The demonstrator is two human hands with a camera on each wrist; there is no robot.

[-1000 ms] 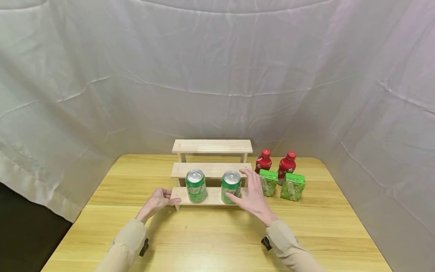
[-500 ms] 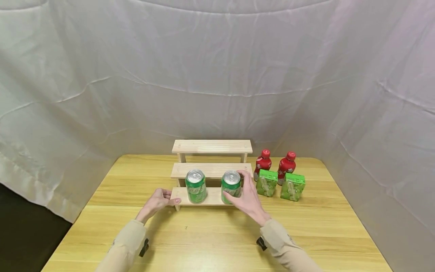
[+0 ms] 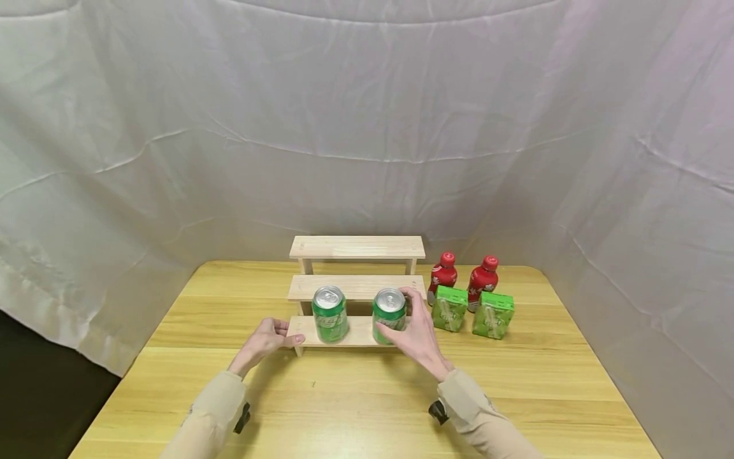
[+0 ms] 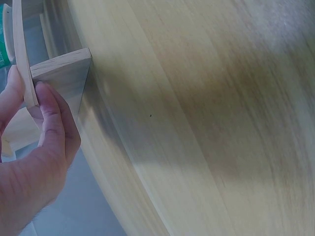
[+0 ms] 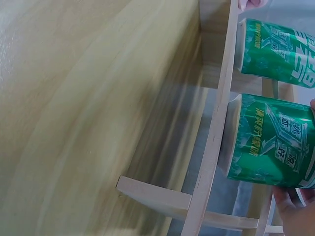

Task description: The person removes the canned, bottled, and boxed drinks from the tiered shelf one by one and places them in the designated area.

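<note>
A three-tier wooden shelf rack point(image 3: 357, 246) stands on the table, with two green drink cans upright on its lowest board. My left hand point(image 3: 266, 342) pinches that board's left end, the thumb on top and the fingers beneath, as the left wrist view shows at the board's edge point(image 4: 23, 59). To its right is the left can point(image 3: 330, 315). My right hand point(image 3: 420, 336) grips the right can point(image 3: 388, 311), thumb across its front and fingers behind its right side. In the right wrist view the right can point(image 5: 270, 140) rests base-down on the board, fingers point(image 5: 295, 216) at its side.
Right of the rack are two red bottles point(image 3: 443, 277) and, in front of them, two green drink cartons point(image 3: 493, 317). The wooden table point(image 3: 355, 408) extends toward me. Grey curtain point(image 3: 367, 127) encloses the back and sides.
My right hand has moved left and its fingers have come in around the right can, uncovering more of the nearer carton. The left hand keeps its hold on the board.
</note>
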